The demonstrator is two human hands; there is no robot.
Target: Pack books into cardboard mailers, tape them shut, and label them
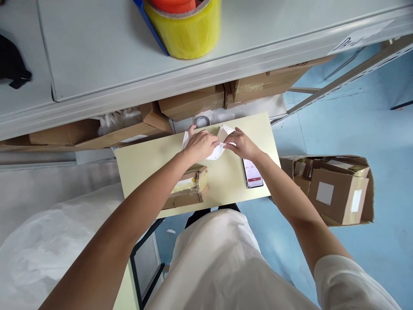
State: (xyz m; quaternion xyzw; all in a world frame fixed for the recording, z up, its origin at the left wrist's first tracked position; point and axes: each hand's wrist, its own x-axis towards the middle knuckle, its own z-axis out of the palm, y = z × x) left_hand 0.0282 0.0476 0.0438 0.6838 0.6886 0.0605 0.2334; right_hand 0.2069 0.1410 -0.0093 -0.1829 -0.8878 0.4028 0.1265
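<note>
Both hands are together over the far part of the pale yellow tabletop (226, 185). A folded white printed paper (217, 153) is between them, with its edges bent up. My left hand (200, 145) grips it from the left, fingers curled and partly hiding it. My right hand (241, 144) pinches the paper's right side between thumb and fingers. Under my left forearm lies a taped cardboard box (187, 188), partly covered by the arm. A phone (253, 173) with a lit timer screen rests beside my right wrist.
A grey shelf (97, 47) spans the top, bearing a yellow tape roll (190, 34). Below it stand cardboard boxes (193, 101) and a smaller tape roll (203, 122). An open carton of boxes (325, 189) sits right on the blue floor; white plastic sheeting (64, 232) lies left.
</note>
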